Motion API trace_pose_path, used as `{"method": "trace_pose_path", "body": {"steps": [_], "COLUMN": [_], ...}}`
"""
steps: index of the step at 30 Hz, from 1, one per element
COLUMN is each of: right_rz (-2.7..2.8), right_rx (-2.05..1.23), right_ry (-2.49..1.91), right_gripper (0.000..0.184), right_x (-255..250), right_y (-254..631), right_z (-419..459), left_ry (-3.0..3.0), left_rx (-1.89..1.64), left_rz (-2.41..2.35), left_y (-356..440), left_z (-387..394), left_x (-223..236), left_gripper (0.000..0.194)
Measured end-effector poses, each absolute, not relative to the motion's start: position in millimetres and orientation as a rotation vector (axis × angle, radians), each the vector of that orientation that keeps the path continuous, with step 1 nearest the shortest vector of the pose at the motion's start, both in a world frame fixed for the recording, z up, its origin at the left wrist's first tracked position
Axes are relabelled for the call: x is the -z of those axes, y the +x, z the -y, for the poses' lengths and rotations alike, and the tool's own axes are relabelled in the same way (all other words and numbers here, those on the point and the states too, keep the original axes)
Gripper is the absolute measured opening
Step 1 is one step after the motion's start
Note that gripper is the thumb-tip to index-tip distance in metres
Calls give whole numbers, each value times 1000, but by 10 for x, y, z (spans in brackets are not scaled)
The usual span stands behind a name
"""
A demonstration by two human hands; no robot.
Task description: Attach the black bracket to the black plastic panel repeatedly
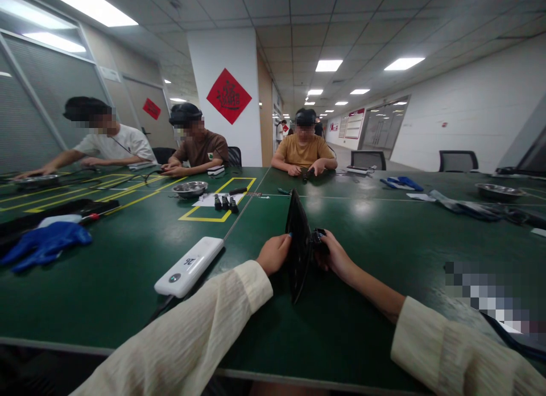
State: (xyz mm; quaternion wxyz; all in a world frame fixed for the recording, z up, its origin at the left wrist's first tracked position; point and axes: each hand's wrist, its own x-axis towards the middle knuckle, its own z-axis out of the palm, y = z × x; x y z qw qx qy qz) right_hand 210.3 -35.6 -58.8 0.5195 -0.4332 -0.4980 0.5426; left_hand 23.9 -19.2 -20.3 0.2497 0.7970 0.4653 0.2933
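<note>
One black panel (299, 242) is held long axis upright, left hand (275, 252) clamped on its left side, right hand (336, 252) gripping a black fitting (319, 240), apparently attached, at its right.

A wide dark-green tabletop (354, 333), marked with yellow tape rectangles (205, 218), fills the lower part of the room. Behind it stands a square white column (224, 50) bearing a red paper diamond (229, 96) with dark characters (a smaller red paper (152, 108) hangs farther left). A metal-framed glass partition (29, 94) runs along the left, while a plain white wall (469, 100) slants along the right, leading back to glass doors (381, 128). Black mesh-backed chairs (458, 161) line the table's far side. Bright rectangular light panels (96, 8) sit in the grey tiled ceiling (290, 37).
</note>
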Motion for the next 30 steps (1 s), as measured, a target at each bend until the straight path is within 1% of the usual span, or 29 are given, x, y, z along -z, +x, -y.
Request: {"method": "trace_pose_path", "body": {"steps": [4, 15, 23, 30], "right_rz": [1187, 1186, 1188, 1170], "right_rx": [-1319, -1320, -1329, -1323], "right_ry": [-1026, -997, -1000, -1013], "right_gripper": [36, 34, 32, 30], "right_x": [578, 575, 564, 505], "right_y": [2105, 2112, 2108, 2075], "right_z": [349, 354, 355, 382], "left_ry": [2090, 2001, 2002, 2017], "left_rx": [-812, -796, -786, -792], "left_rz": [-1292, -1175, -1164, -1164], "left_y": [244, 225, 221, 221], "left_z": [155, 147, 142, 156], "left_x": [247, 222, 225, 201], "left_gripper": [55, 38, 33, 32]}}
